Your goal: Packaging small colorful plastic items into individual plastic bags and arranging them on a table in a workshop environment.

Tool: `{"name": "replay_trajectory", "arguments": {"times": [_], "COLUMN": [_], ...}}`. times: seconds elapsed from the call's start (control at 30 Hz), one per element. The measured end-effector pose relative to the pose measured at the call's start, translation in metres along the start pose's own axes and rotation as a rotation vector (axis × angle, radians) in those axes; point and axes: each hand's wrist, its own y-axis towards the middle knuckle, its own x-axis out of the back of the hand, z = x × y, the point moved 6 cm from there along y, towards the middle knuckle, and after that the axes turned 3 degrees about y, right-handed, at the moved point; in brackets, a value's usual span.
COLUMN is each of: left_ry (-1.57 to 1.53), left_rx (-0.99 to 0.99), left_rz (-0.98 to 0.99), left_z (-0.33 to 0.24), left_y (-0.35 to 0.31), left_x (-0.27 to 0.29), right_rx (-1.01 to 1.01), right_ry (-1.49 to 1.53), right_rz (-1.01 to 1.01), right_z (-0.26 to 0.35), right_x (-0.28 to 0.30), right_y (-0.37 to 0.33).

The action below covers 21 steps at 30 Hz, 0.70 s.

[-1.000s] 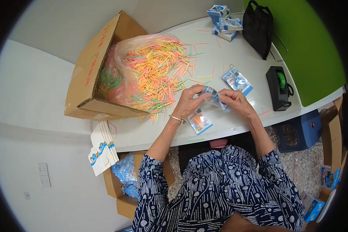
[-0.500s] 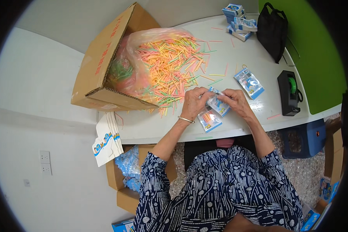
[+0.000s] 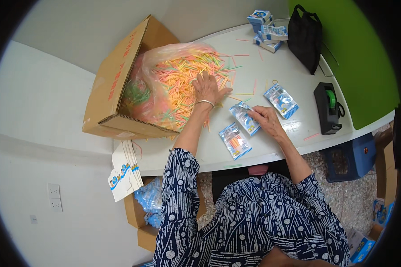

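Note:
My left hand (image 3: 205, 90) lies over a heap of short thin pastel sticks (image 3: 176, 73), pink, yellow, orange and green. Its fingers are stretched and apart on the sticks. Between the thumb and fingers of my right hand (image 3: 269, 122) is a small clear plastic packet (image 3: 243, 116) with blue-and-white printing. Just below it on the table lies a second packet (image 3: 234, 142) with orange-pink sticks showing through its window. To the right of my right hand rests another printed packet (image 3: 281, 101).
A tipped cardboard box (image 3: 120, 80) with a plastic liner holds the heap. Blue-white boxes (image 3: 267, 33), a black bag (image 3: 305, 38) and a tape dispenser (image 3: 328, 111) stand at right. Folded white cards (image 3: 125, 173) hang at the left edge above a carton of blue packets (image 3: 149, 198).
My left hand has let go of the packet and moved up and left onto the heap of sticks. My right hand still holds the packet. The view has shifted slightly.

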Motion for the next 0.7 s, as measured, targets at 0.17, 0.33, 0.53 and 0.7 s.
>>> {"name": "replay_trajectory", "arguments": {"times": [0.17, 0.33, 0.53, 0.7], "left_ry": [0.109, 0.121, 0.289, 0.545], "left_rx": [0.073, -0.006, -0.099, -0.091], "left_rz": [0.223, 0.28, 0.2, 0.081], "left_z": [0.02, 0.029, 0.027, 0.02], "left_y": [0.022, 0.032, 0.043, 0.047], "left_x": [-0.021, -0.023, -0.037, -0.049], "right_rx": [0.015, 0.021, -0.002, 0.017], "right_ry": [0.001, -0.018, 0.002, -0.012], "right_rz": [0.021, 0.012, 0.017, 0.02], "right_z": [0.004, 0.002, 0.007, 0.006], "right_x": [-0.003, 0.0, -0.001, -0.001], "right_y": [-0.001, -0.001, -0.003, -0.002]}}
